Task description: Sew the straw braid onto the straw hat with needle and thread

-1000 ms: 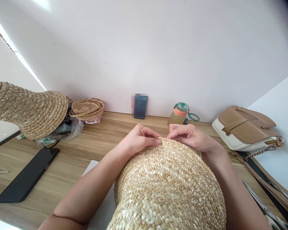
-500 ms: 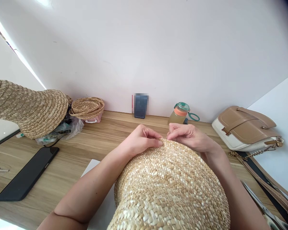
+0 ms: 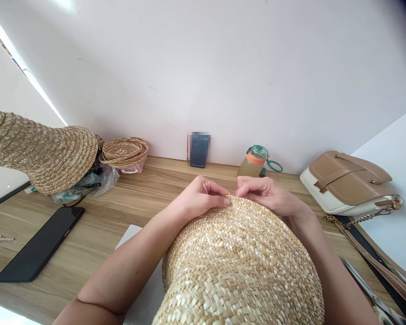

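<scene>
— Hardly anything has moved since a second ago: both hands sit at the far edge of the woven straw hat [image 3: 238,266], the left thumb only a touch nearer the right fingers.

— How is each grip?

— Left hand [image 3: 199,196] is pinched narrow on the hat's far rim, thumb flat on the weave. Right hand [image 3: 267,194] is pinched on the same rim just beside it, fingers curled. What sits between the fingertips is too small to make out.

— Where does the hat lie?

— Over the near part of the worktop [image 3: 128,203], between the forearms, on a white sheet [image 3: 130,234] that it mostly hides. Its near side is cut off by the lower edge.

— Anything else hidden?

— A darker straw hat [image 3: 43,151] at left covers most of a clear plastic bag [image 3: 91,183]. A strap and scissors at lower right are cut off. The dark card [image 3: 199,150] against the wall is blurred, so nothing on it reads.

— Any readable writing?

— None. The black phone [image 3: 40,246] is blank, the bottle with an orange band [image 3: 253,163] shows no label, and the tan and white handbag [image 3: 348,183] shows only metal clasps.
</scene>
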A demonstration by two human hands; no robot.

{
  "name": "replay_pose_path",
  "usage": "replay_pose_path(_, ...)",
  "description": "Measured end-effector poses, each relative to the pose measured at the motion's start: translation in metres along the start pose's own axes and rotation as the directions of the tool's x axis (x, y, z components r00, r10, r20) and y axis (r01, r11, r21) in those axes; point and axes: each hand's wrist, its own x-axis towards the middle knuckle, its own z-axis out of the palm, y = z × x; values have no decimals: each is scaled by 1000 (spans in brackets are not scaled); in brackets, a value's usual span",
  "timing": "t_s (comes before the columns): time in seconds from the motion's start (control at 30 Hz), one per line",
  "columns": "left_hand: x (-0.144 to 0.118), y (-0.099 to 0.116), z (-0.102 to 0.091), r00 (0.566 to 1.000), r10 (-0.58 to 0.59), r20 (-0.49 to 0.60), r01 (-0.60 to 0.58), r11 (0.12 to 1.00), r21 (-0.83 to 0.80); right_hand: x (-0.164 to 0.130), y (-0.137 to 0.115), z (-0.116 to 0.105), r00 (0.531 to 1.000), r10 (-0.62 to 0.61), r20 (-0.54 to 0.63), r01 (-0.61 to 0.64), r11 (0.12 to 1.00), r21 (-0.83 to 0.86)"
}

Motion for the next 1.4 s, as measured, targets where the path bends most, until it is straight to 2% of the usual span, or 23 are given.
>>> replay_pose_path(0.17,1,-2,0,1000,-11,1,11,1000,-17,0,1,-2,1000,-15,23,15,1000,15)
replay_pose_path(0.33,1,-2,-1,1000,-2,-2,2,1000,30,3,-3,6,992,125,-13,-122,980,156)
replay_pose_path(0.43,1,-2,0,1000,3,-12,-2,998,58,5,-1,8,986,164,-44,-152,968,197)
replay_pose_path(0.67,2,-2,0,1000,4,-23,-1,992,124,5,5,0,985,166,48,-172,971,168)
replay_pose_path(0.93,-1,1,2,998,44,-44,-29,952,304,8,6,7,991,126,41,-131,981,142)
replay_pose_path(1.0,2,-2,1,995,68,-69,-36,923,384,6,3,4,992,128,9,-128,989,79)
replay_pose_path(1.07,5,-5,1,989,95,-110,-34,886,463,1,-3,-1,990,115,-77,-118,992,-36)
replay_pose_path(1.17,10,-10,0,980,117,-162,-8,833,554,-6,-16,-3,980,-23,-200,-38,955,-295)
replay_pose_path(1.27,13,-13,-1,975,134,-178,3,792,611,-6,-26,7,976,-164,-140,68,851,-521)
replay_pose_path(1.4,16,-18,-3,977,136,-166,-9,798,603,4,-23,25,981,-194,-23,133,751,-647)
